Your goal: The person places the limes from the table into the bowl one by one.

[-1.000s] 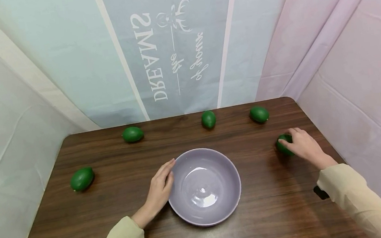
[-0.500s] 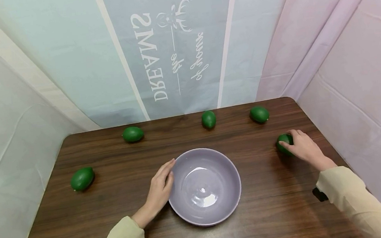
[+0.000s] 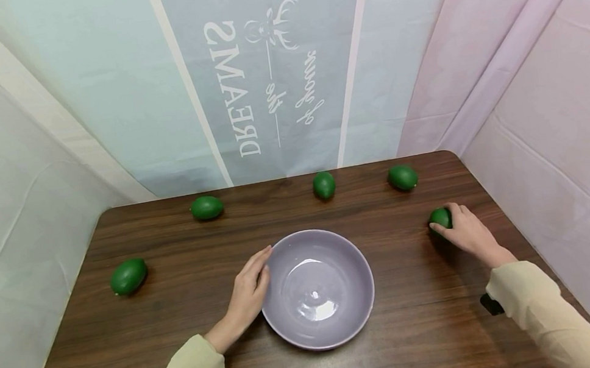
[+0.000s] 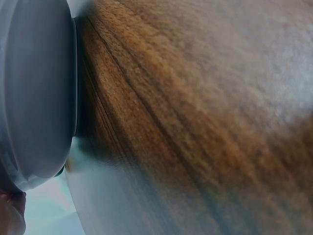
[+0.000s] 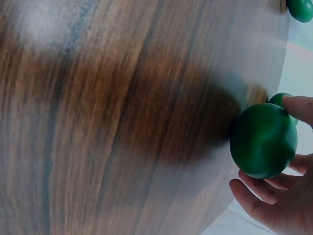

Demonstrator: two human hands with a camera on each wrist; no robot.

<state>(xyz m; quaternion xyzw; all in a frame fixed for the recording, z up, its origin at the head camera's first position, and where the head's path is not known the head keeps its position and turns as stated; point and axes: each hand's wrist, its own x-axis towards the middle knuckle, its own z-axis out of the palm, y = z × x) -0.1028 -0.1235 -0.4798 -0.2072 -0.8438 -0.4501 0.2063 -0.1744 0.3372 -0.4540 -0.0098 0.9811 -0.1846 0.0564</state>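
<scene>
With my right hand [image 3: 469, 232] I grip a green lime [image 3: 439, 219] at the right side of the table. The right wrist view shows the same lime [image 5: 264, 139] between thumb and fingers, the fingers curled under it. My left hand [image 3: 246, 293] rests against the left side of a wide lavender bowl [image 3: 362, 271], its fingers fairly straight along the rim. Nothing lies inside the bowl. The left wrist view has the bowl's outer wall [image 4: 39, 88] at close range, with a bit of fingertip [image 4: 12, 215] below it.
Along the back edge of the dark wooden table [image 3: 181, 247] lie three limes: one at left [image 3: 206, 208], one near the middle [image 3: 324, 185] and one at right [image 3: 402, 177]. Another lime [image 3: 129, 277] sits at the far left. Fabric walls [image 3: 272, 88] enclose the table.
My right thumb and fingers have closed in on the lime, and the right forearm has shifted a little to the left. My left hand and the bowl stay in place.
</scene>
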